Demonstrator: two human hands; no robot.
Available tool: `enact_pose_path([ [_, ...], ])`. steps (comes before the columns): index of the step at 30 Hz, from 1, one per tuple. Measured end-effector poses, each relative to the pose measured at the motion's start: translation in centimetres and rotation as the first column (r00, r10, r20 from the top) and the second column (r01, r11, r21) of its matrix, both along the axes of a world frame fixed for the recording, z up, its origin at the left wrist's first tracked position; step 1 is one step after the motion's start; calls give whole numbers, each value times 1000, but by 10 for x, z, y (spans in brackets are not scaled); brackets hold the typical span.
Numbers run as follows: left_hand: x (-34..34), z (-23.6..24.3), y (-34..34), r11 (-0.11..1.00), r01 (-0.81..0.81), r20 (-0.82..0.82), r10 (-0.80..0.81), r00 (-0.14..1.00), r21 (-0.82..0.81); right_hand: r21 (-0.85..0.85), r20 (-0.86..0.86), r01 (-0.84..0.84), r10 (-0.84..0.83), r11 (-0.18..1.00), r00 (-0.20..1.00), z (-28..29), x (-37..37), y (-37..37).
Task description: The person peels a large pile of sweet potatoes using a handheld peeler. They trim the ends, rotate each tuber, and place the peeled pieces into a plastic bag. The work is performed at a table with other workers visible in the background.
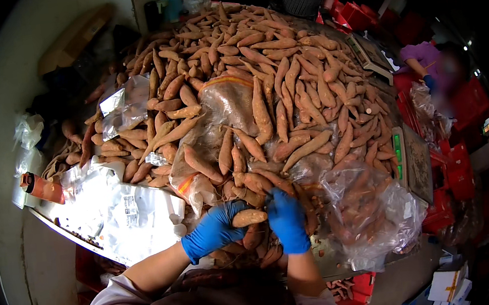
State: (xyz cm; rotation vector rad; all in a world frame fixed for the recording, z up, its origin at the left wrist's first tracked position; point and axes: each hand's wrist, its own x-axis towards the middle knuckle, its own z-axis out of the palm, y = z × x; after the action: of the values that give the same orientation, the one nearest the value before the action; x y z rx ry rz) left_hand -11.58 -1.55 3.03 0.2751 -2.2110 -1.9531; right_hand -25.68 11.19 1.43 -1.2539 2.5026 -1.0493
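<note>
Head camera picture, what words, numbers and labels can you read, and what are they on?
None can be read for sure.
White plastic bags, left: small dark marks, too small and blurred to read.
Weighing scale with green strips, right: no readable words or numbers.
White box, bottom right: too small to read.
Sweet potato in the left hand: no writing shows.

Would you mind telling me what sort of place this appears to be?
Probably a produce packing or sorting workroom: there is a large heap of what look like sweet potatoes, an apparent weighing scale at its right, and red crates beyond.
</note>
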Motion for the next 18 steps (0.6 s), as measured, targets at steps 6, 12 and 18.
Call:
enact_pose_path([
  [6,4,19,6,995,-34,28,37,999,-90,-377,609,119,149,918,779,-13,9,18],
  [12,5,25,8,780,-172,-107,134,985,-602,-589,549,119,288,799,785,37,48,12],
  [18,12,9,1,817,-150,-115,104,988,-557,-605,742,304,383,736,550,24,42,10],
])
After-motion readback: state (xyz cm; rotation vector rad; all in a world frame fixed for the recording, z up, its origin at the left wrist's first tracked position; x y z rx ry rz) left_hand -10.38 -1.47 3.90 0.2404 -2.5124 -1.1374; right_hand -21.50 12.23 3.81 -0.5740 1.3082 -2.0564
